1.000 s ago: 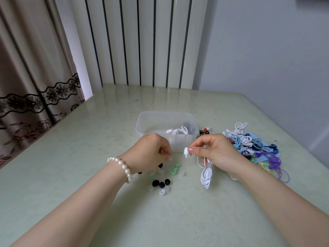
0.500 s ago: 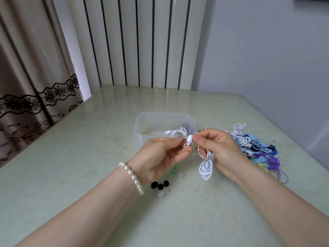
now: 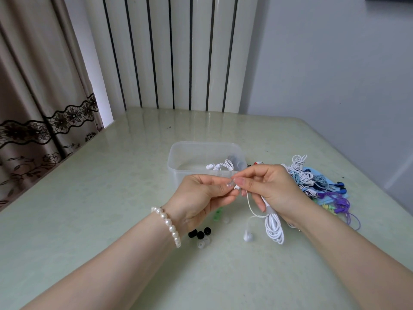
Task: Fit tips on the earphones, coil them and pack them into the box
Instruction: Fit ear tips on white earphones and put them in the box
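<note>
Pale green glossy worktop (image 3: 111, 220) carries all items; no brand, label or readable writing on anything in view.

Clear plastic rectangular box (image 3: 178, 162) stands at centre, beyond the hands; one coiled white earphone set (image 3: 220, 166) lies inside it.

Heap of coiled earphones in white, blue, purple and green (image 3: 321, 189) lies on the worktop to the right of the box, partly hidden by the right hand.

Right hand (image 3: 274, 191): thumb and forefinger pinch a white earbud (image 3: 237, 187); lower fingers curl round a white cable bundle (image 3: 274, 229), which hangs down to the worktop. A second white earbud (image 3: 248, 237) dangles on its lead just left of the bundle.

Left hand (image 3: 199, 198), pearl bead bracelet (image 3: 168, 225) on the wrist: fingertips pinch a small clear silicone tip (image 3: 230, 183), held against the pinched earbud.

Loose tips on the worktop below the left hand: three black tips (image 3: 200, 233), clear tips (image 3: 202, 243), green tips (image 3: 217, 217) partly hidden by the hand.
</note>
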Demonstrator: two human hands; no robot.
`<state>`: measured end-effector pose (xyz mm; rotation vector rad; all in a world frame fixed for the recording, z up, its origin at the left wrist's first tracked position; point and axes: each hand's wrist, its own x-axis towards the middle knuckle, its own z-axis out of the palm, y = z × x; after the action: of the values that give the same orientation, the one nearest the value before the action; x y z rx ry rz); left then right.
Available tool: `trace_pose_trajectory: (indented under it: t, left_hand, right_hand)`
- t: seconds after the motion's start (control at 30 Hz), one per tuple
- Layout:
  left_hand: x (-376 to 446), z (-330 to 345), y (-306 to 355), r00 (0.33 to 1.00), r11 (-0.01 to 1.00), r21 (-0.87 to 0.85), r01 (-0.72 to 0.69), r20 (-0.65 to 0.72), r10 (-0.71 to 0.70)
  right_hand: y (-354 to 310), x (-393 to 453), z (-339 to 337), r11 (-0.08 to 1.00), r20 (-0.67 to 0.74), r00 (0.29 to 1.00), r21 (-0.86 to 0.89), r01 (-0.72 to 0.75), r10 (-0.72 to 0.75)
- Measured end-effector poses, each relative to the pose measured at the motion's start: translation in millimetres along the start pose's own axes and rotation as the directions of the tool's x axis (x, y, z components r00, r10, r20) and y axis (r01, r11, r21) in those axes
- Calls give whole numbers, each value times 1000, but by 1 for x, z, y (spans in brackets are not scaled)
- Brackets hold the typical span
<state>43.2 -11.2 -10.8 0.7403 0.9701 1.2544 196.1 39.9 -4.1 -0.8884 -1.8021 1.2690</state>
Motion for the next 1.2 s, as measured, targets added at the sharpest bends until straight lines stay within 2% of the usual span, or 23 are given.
trace_pose_trajectory:
  t: [0.2, 0.37, 0.8, 1.2]
  left_hand:
    - [0, 2, 5, 1000, 992, -125, 5, -20, -7]
    - [-1, 2, 6, 998, 989, -148, -1, -67, -9]
    - [0, 0, 2, 993, 999, -23, -38, -111, 35]
    - [1, 1, 0, 990, 998, 16, -68, -121, 69]
  right_hand:
    - [0, 3, -7, 999, -78, 997, 32, -13, 16]
    - [-2, 2, -8, 999, -66, 998, 40, -7, 10]
    - [-5, -1, -4, 997, -89, 995, -61, 49, -54]
    - [3, 2, -3, 986, -137, 990, -167, 10, -33]
